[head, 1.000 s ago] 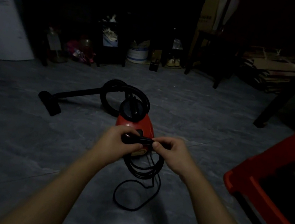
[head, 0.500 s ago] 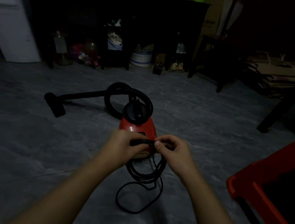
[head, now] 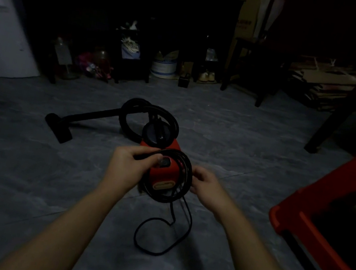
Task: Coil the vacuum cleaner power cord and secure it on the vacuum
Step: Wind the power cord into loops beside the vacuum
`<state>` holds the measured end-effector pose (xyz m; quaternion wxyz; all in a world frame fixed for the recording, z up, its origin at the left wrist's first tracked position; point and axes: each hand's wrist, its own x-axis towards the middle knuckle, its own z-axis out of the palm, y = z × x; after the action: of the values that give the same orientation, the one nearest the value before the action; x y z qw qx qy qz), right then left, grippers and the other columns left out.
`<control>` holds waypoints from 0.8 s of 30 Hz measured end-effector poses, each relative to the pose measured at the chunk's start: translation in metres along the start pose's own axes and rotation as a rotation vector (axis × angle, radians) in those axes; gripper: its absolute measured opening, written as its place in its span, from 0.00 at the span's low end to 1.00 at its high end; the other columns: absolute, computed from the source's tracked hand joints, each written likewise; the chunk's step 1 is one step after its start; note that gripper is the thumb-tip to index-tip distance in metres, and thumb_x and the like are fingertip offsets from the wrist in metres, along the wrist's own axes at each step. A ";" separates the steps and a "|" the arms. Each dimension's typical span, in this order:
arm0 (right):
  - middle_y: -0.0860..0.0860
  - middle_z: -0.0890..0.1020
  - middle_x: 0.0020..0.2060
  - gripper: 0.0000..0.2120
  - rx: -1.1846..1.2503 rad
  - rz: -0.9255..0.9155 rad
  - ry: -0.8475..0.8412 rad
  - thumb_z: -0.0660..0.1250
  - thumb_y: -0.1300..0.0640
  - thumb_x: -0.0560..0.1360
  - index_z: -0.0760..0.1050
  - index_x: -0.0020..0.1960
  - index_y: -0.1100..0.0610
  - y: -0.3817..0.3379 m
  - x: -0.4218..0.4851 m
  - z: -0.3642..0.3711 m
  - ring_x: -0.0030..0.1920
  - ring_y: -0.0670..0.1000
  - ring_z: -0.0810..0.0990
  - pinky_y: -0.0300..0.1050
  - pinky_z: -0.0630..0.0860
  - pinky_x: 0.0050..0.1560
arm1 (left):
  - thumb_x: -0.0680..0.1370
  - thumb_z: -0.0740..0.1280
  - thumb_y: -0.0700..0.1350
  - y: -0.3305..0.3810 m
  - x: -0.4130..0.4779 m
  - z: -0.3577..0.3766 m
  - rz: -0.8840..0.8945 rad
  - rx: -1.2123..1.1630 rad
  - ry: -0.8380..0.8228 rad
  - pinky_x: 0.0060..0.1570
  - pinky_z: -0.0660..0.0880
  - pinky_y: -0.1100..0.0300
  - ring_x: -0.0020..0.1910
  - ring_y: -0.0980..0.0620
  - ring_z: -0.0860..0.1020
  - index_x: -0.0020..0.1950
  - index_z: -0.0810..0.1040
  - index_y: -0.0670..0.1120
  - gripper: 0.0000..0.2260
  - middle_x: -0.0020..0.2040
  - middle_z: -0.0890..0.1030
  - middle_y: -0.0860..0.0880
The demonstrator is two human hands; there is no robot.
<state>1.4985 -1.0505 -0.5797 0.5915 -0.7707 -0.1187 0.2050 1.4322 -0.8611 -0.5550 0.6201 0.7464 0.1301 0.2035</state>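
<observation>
A small red vacuum cleaner [head: 163,174] stands on the grey floor in the dim middle of the head view. Its black hose [head: 133,113] loops behind it and runs left to a floor nozzle [head: 58,126]. The black power cord [head: 184,183] forms a round coil held up around the vacuum's rear. My left hand [head: 129,166] grips the coil's upper left side. My right hand [head: 204,185] pinches its right side. A loose loop of the cord [head: 155,237] trails on the floor below.
A red plastic stool [head: 332,219] stands close at the right. Dark shelving [head: 121,19] with clutter lines the back wall, a white appliance [head: 3,35] is at the far left, and flattened cardboard [head: 336,83] lies at the back right.
The coil hung bunched below my close-together hands before. My hands have moved apart and the coil now spreads into an open ring around the vacuum's rear.
</observation>
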 end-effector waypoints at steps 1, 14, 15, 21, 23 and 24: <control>0.51 0.84 0.49 0.09 -0.002 -0.006 0.000 0.60 0.63 0.81 0.79 0.53 0.57 0.001 0.000 0.001 0.53 0.52 0.82 0.47 0.79 0.58 | 0.72 0.76 0.38 0.001 -0.001 0.000 -0.002 -0.005 -0.004 0.45 0.79 0.65 0.44 0.54 0.85 0.52 0.86 0.43 0.09 0.44 0.87 0.48; 0.54 0.83 0.42 0.11 -0.036 0.058 -0.130 0.57 0.66 0.81 0.77 0.58 0.64 0.005 -0.002 -0.001 0.40 0.49 0.83 0.38 0.79 0.43 | 0.73 0.76 0.41 0.003 0.006 -0.008 -0.068 -0.110 0.154 0.52 0.80 0.56 0.49 0.48 0.85 0.52 0.86 0.45 0.09 0.46 0.87 0.46; 0.53 0.82 0.40 0.11 -0.033 0.054 -0.145 0.58 0.67 0.81 0.77 0.59 0.64 0.005 -0.004 -0.001 0.39 0.47 0.81 0.36 0.78 0.42 | 0.73 0.75 0.42 0.003 0.007 -0.010 -0.075 -0.118 0.173 0.49 0.80 0.58 0.48 0.48 0.85 0.53 0.86 0.45 0.09 0.46 0.87 0.45; 0.54 0.83 0.41 0.10 0.030 0.030 -0.059 0.62 0.67 0.80 0.82 0.53 0.61 0.004 -0.002 -0.002 0.40 0.49 0.80 0.47 0.80 0.51 | 0.74 0.75 0.42 -0.001 0.008 -0.017 -0.074 -0.041 0.188 0.53 0.81 0.55 0.48 0.49 0.85 0.53 0.86 0.45 0.09 0.46 0.87 0.46; 0.53 0.82 0.40 0.10 0.053 0.032 -0.015 0.62 0.67 0.79 0.82 0.53 0.61 0.002 -0.002 -0.002 0.39 0.49 0.79 0.45 0.79 0.47 | 0.74 0.75 0.42 -0.003 0.006 -0.017 -0.056 0.007 0.187 0.54 0.81 0.53 0.48 0.50 0.85 0.53 0.86 0.46 0.09 0.47 0.87 0.47; 0.52 0.82 0.40 0.10 0.072 0.031 0.005 0.62 0.67 0.79 0.82 0.53 0.61 0.001 -0.001 -0.001 0.40 0.49 0.79 0.45 0.79 0.47 | 0.74 0.75 0.42 -0.004 0.005 -0.017 -0.046 0.030 0.190 0.55 0.81 0.53 0.48 0.51 0.85 0.53 0.86 0.46 0.09 0.47 0.87 0.48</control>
<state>1.4978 -1.0526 -0.5804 0.6160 -0.7511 -0.0979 0.2164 1.4294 -0.8433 -0.5559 0.5984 0.7296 0.2085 0.2571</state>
